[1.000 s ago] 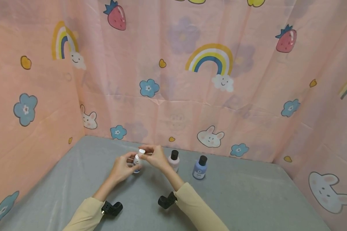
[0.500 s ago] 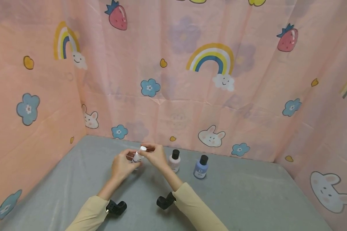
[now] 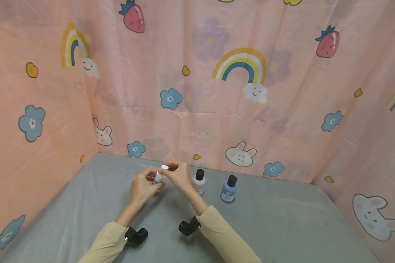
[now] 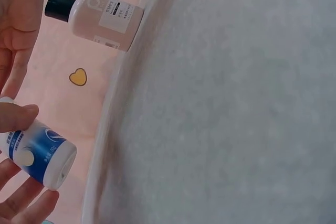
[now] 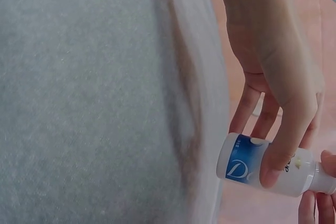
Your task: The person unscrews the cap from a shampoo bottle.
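My left hand (image 3: pixel 141 189) grips a small white bottle with a blue label (image 4: pixel 39 153), thumb on one side and fingers on the other. The bottle is tilted, its base toward the table and its top leaning right in the head view. At that top, my right hand (image 3: pixel 179 178) pinches the white cap (image 3: pixel 165 167) between thumb and fingers. In the right wrist view the bottle's neck and the fingertips (image 5: pixel 328 163) of my right hand show at the right edge. Close beside my right hand stands a pale pink bottle with a black cap (image 3: pixel 199 182).
A blue bottle with a black cap (image 3: pixel 228 190) stands upright to the right of the pink one. All of this is on a grey-covered table (image 3: pixel 283 219). A pink patterned curtain (image 3: pixel 197 128) rises along the table's back and left sides.
The white bottle has come up a little and leans further to the right. My left hand has shifted slightly right with it, while my right hand stays at the cap.
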Motion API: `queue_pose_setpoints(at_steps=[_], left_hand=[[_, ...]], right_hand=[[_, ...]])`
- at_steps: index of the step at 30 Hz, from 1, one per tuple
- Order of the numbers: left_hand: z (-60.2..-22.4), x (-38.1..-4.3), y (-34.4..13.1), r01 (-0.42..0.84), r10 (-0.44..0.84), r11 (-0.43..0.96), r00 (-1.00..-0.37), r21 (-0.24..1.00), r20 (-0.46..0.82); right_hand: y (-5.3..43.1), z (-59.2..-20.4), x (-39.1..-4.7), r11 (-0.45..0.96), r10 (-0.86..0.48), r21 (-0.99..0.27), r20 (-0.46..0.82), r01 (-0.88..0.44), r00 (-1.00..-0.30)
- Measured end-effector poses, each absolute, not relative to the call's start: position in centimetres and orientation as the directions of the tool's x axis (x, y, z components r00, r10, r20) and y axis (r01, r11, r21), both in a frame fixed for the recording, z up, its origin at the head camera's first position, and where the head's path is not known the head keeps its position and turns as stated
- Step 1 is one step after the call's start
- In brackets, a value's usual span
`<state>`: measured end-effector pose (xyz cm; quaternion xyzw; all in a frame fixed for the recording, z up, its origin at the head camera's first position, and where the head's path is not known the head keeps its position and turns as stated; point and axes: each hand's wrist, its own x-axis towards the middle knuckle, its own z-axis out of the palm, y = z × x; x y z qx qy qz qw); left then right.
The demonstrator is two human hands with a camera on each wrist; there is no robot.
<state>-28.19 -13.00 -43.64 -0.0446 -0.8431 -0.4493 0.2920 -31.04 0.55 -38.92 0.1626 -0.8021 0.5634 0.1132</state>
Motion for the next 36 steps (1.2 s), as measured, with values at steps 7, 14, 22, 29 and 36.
queue_pose_setpoints(at_steps=[7, 14, 22, 29, 36], left_hand=[[-43.7, -28.3, -13.2, 0.357, -0.148, 0.551, -0.847, 0.754, 0.510], [-43.7, -28.2, -13.5, 0.373, -0.077, 0.531, -0.873, 0.761, 0.482], [-43.7, -28.1, -13.8, 0.360, -0.010, 0.554, -0.899, 0.751, 0.438], [-43.6, -28.2, -13.6, 0.318, -0.042, 0.540, -0.915, 0.779, 0.402], [-43.3, -28.1, -13.2, 0.285, -0.124, 0.605, -0.889, 0.743, 0.442]], right_hand=[[0.7, -39.1, -31.1, 0.318, -0.164, -0.860, 0.365, -0.399, -0.917], [1.1, -39.1, -31.1, 0.329, -0.211, -0.860, 0.336, -0.391, -0.918], [1.7, -39.2, -31.2, 0.331, -0.281, -0.865, 0.292, -0.378, -0.914], [2.0, -38.9, -31.1, 0.330, -0.316, -0.865, 0.275, -0.377, -0.908], [1.9, -39.0, -31.3, 0.336, -0.259, -0.875, 0.270, -0.348, -0.928]])
